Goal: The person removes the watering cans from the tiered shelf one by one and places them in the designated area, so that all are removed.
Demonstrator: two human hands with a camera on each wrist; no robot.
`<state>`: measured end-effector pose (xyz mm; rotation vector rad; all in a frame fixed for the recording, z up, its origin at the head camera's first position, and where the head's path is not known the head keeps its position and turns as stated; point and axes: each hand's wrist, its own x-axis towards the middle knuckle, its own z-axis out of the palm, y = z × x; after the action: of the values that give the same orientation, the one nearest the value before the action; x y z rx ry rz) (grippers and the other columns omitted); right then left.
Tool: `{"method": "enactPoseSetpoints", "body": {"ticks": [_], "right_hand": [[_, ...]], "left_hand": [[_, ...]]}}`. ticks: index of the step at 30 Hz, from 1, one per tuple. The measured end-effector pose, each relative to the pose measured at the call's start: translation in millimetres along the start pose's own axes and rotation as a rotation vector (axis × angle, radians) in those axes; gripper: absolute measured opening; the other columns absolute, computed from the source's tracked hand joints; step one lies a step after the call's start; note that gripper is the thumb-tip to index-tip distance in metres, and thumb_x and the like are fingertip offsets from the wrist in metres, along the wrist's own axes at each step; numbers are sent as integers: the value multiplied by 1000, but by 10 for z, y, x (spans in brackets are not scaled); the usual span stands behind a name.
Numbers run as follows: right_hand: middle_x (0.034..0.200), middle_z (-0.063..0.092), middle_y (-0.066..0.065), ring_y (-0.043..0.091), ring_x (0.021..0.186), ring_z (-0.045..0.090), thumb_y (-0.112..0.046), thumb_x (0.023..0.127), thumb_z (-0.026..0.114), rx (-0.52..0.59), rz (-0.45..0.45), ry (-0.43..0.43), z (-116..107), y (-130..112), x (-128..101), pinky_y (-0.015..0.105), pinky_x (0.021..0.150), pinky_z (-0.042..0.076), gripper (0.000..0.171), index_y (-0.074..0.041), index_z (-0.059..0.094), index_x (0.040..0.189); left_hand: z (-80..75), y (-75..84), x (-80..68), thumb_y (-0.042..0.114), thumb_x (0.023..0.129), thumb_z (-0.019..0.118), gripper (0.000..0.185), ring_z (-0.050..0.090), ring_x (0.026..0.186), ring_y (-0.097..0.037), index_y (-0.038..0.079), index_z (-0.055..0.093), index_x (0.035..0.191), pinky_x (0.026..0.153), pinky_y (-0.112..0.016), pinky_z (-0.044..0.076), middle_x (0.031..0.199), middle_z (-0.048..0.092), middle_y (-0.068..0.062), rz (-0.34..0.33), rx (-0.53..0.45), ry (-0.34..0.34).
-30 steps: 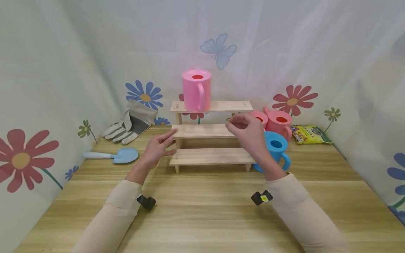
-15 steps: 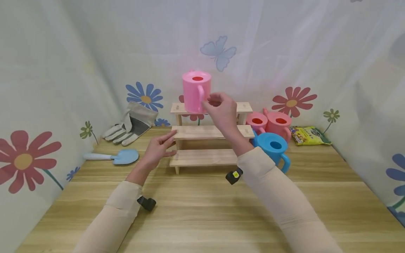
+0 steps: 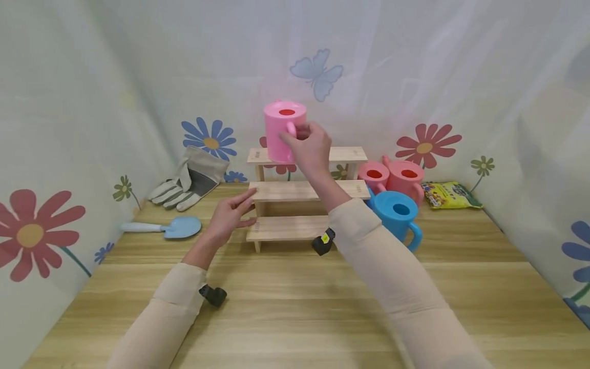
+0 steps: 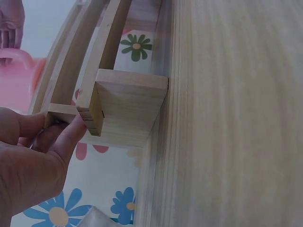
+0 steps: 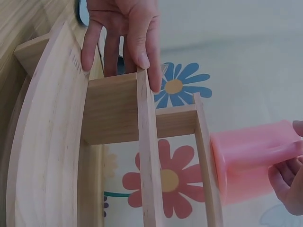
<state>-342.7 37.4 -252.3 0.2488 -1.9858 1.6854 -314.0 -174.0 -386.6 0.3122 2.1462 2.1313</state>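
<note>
A pink watering can (image 3: 282,130), cylindrical with a round red-looking opening on top, stands upright on the top tier of the wooden stepped shelf (image 3: 304,190); its handle is gripped by the right hand (image 3: 308,147). The shelf's left end is touched by the straight-fingered left hand (image 3: 228,218).

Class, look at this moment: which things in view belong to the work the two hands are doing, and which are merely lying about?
In hand:
- pink watering can, its handle gripped by the right hand
- wooden step shelf, its end touched by the left hand

Lying about:
- blue watering can
- two pink watering cans
- gardening gloves
- blue trowel
- yellow packet
</note>
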Motion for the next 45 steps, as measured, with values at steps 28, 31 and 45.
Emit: {"method": "enactPoseSetpoints", "body": {"ticks": [28,31,45], "right_hand": [[81,67,0,13,74,62,-20,72,76,66,168,128,-40,-19,52,23,62,54,25,-11,74,96],[81,66,0,13,75,62,-20,73,76,81,202,124,-47,-23,40,23,62,54,23,-12,74,94],[85,67,2,18,84,58,-32,68,80,139,218,97,-505,-86,-44,32,66,54,29,-15,75,90]], "left_hand": [[-8,9,4,16,96,44,40,39,122,-29,16,44,136,83,-46,47,144,28,-2,7,-2,-8],[-18,-7,2,17,96,45,39,39,122,-29,17,45,135,84,-47,46,144,28,-2,1,-15,-10],[-14,-17,22,18,96,46,39,40,121,-29,19,46,134,82,-44,48,144,29,-1,2,-2,9]]}}
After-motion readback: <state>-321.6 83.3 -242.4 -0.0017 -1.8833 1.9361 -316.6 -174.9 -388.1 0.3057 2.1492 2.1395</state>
